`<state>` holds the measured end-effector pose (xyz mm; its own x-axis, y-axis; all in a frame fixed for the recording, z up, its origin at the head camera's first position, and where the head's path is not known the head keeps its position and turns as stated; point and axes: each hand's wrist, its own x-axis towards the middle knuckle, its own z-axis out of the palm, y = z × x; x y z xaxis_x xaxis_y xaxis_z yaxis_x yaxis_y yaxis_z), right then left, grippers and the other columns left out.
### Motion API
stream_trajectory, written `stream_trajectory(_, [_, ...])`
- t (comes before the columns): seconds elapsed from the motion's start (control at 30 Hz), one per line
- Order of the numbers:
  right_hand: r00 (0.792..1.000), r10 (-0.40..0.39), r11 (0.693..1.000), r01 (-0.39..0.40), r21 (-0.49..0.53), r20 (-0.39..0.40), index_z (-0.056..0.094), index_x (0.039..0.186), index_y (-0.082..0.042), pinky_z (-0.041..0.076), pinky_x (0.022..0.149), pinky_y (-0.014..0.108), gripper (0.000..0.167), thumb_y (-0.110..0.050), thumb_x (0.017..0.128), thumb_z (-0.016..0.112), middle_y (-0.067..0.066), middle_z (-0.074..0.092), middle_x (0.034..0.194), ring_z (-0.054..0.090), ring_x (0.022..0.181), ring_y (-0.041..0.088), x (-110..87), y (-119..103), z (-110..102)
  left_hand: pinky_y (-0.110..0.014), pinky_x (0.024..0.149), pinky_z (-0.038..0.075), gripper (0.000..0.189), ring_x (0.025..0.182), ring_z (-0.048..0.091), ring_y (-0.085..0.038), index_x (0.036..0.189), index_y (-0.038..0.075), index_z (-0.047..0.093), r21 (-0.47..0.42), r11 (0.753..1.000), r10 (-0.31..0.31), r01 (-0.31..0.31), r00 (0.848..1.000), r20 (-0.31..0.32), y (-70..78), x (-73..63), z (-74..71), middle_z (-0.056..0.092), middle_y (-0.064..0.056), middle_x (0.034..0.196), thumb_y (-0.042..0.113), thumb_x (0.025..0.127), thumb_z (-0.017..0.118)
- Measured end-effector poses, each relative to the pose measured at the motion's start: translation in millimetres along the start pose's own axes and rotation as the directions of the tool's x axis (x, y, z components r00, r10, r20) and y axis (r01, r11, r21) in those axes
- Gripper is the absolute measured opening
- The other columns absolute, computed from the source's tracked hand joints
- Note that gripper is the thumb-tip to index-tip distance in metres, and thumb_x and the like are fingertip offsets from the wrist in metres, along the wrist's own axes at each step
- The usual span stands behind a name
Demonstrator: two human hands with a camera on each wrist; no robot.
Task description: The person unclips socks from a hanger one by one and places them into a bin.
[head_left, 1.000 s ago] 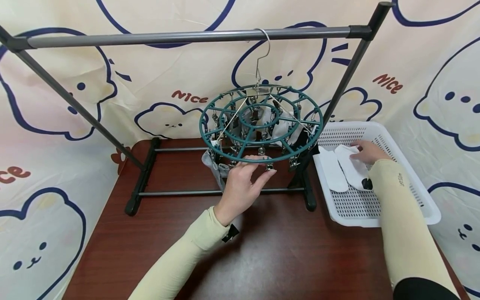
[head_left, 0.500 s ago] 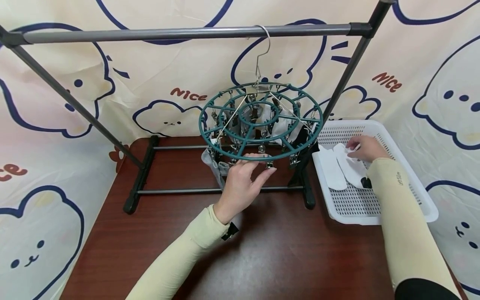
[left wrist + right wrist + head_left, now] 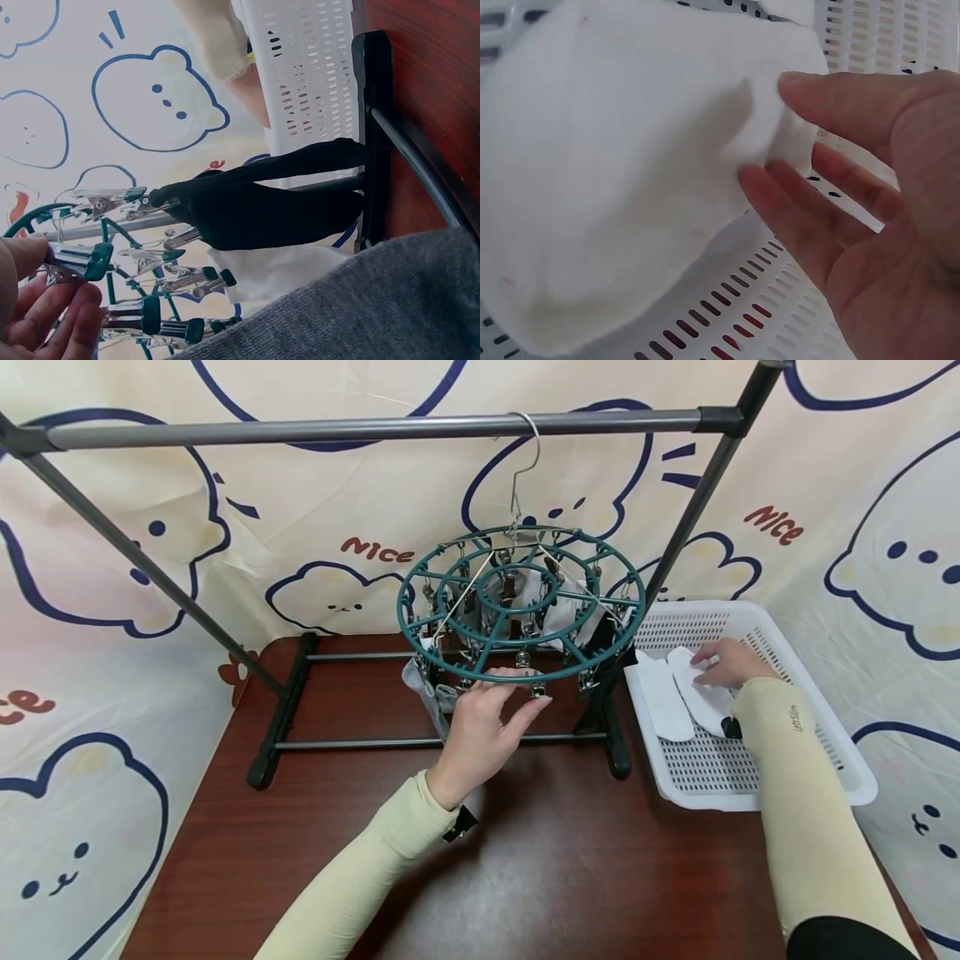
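Within a slotted basket point(image 3: 708, 777), white sock point(image 3: 630, 157), plain, one raised fold

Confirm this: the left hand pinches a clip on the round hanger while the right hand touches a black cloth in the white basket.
The cloth is white, not black, as the right wrist view shows. The left hand does pinch a clip, and the right hand touches the cloth.

Pale yellow sleeves point(image 3: 366, 875) (small dark lettering point(image 3: 797, 718) on the right)
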<state>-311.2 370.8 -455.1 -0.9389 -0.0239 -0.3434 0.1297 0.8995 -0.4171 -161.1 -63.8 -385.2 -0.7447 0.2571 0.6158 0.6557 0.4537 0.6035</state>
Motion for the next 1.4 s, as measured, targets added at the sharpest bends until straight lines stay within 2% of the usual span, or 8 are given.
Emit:
stream_trajectory(0.3, [1.0, 0.029, 0.998, -0.028, -0.051, 0.008, 0.059, 0.137, 0.005, 0.032, 0.112, 0.072, 0.065, -0.016, 0.082, 0.085, 0.037, 0.03, 0.154, 0.031, 0.139, 0.059, 7.5, 8, 8, -0.043, 0.097, 0.056, 0.03, 0.113, 0.07, -0.025, 0.121, 0.004, 0.073, 0.001, 1.0, 0.009, -0.009, 1.0, -0.002, -0.6, -0.2, -0.9, 0.074, -0.011, 0.122, 0.018, 0.095, 0.077])
stream_trajectory(0.43, [0.999, 0.025, 0.997, -0.027, -0.073, -0.028, 0.059, 0.139, 0.002, 0.031, 0.112, 0.073, 0.067, -0.015, 0.08, 0.087, 0.035, 0.023, 0.157, 0.028, 0.14, 0.059, 1.9, 4, 11, -0.043, 0.097, 0.056, 0.029, 0.113, 0.069, -0.025, 0.12, 0.004, 0.074, 0.005, 1.0, 0.013, -0.013, 1.0, -0.004, -0.9, -0.5, -0.7, 0.074, -0.011, 0.122, 0.018, 0.094, 0.077])
stream_trajectory(0.6, [0.998, 0.036, 0.996, -0.04, -0.073, -0.057, 0.06, 0.139, -0.002, 0.039, 0.105, 0.073, 0.067, -0.013, 0.079, 0.089, 0.034, 0.028, 0.148, 0.037, 0.129, 0.056, -7.0, -4, 13, -0.044, 0.098, 0.056, 0.03, 0.114, 0.069, -0.026, 0.12, 0.004, 0.074, 0.007, 1.0, 0.016, -0.016, 1.0, -0.005, -1.0, -0.7, -0.5, 0.074, -0.011, 0.122, 0.018, 0.094, 0.077])
stream_trajectory(0.83, [0.999, 0.03, 0.991, -0.027, -0.129, 0.024, 0.055, 0.142, 0.0, 0.045, 0.1, 0.069, 0.071, -0.014, 0.081, 0.088, 0.035, 0.051, 0.137, 0.051, 0.122, 0.052, 3.4, -1, 15, -0.043, 0.097, 0.056, 0.029, 0.114, 0.069, -0.025, 0.12, 0.004, 0.073, 0.005, 1.0, 0.021, -0.021, 1.0, -0.01, -1.7, -1.5, -0.4, 0.074, -0.011, 0.122, 0.018, 0.095, 0.077])
stream_trajectory(0.97, [0.999, 0.037, 0.992, -0.032, -0.123, 0.036, 0.055, 0.144, -0.001, 0.044, 0.102, 0.069, 0.071, -0.012, 0.082, 0.087, 0.033, 0.05, 0.143, 0.05, 0.127, 0.053, 3.2, -2, 15, -0.044, 0.098, 0.056, 0.029, 0.115, 0.069, -0.025, 0.12, 0.004, 0.073, 0.003, 1.0, 0.02, -0.02, 1.0, -0.008, -2.5, -1.7, -0.2, 0.074, -0.011, 0.122, 0.018, 0.095, 0.077])
stream_trajectory(1.2, [0.996, 0.062, 0.993, -0.055, -0.1, 0.06, 0.051, 0.147, -0.003, 0.051, 0.095, 0.065, 0.073, -0.015, 0.085, 0.085, 0.034, 0.047, 0.139, 0.068, 0.104, 0.043, -2.5, -4, 11, -0.045, 0.101, 0.054, 0.032, 0.115, 0.069, -0.025, 0.122, 0.004, 0.072, -0.005, 1.0, 0.021, -0.021, 1.0, -0.006, -3.0, 0.5, -1.1, 0.074, -0.011, 0.121, 0.018, 0.094, 0.078])
stream_trajectory(1.3, [0.996, 0.074, 0.993, -0.068, -0.099, 0.055, 0.049, 0.149, -0.004, 0.049, 0.098, 0.066, 0.074, -0.017, 0.086, 0.085, 0.034, 0.042, 0.145, 0.066, 0.109, 0.045, -6.2, -7, 11, -0.045, 0.101, 0.054, 0.032, 0.116, 0.068, -0.025, 0.122, 0.004, 0.072, 0.001, 1.0, 0.021, -0.021, 1.0, -0.006, -3.3, 0.9, -1.2, 0.074, -0.011, 0.122, 0.018, 0.094, 0.078])
stream_trajectory(1.4, [0.996, 0.081, 0.991, -0.076, -0.109, 0.039, 0.048, 0.15, -0.005, 0.044, 0.103, 0.069, 0.078, -0.021, 0.085, 0.087, 0.034, 0.034, 0.153, 0.052, 0.125, 0.052, -9.5, -11, 12, -0.045, 0.1, 0.055, 0.031, 0.117, 0.068, -0.026, 0.122, 0.005, 0.073, 0.006, 1.0, 0.021, -0.021, 1.0, -0.007, -3.4, 1.0, -1.2, 0.074, -0.011, 0.123, 0.018, 0.094, 0.078])
